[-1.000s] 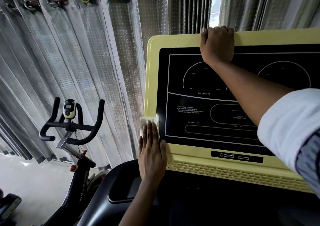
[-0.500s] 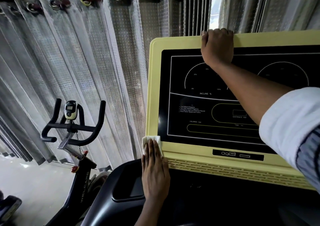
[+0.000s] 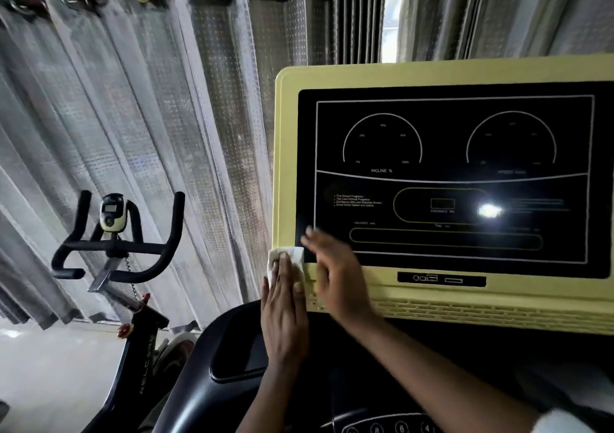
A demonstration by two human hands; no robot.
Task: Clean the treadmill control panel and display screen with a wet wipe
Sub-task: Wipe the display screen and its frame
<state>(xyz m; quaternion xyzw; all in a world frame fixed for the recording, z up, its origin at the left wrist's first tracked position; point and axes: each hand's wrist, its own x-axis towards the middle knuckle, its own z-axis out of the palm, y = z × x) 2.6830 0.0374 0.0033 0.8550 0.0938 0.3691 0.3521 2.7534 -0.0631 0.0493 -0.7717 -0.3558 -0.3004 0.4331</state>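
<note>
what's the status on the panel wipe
Left hand flat on wipe, pressing it at panel's lower-left corner. Right hand open beside it, over screen corner, blurred. Nothing in the way.

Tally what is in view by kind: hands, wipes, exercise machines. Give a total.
Hands: 2, the left hand and the right hand
Wet wipe: 1
Exercise machines: 2, the treadmill and the exercise bike
Total: 5
</note>
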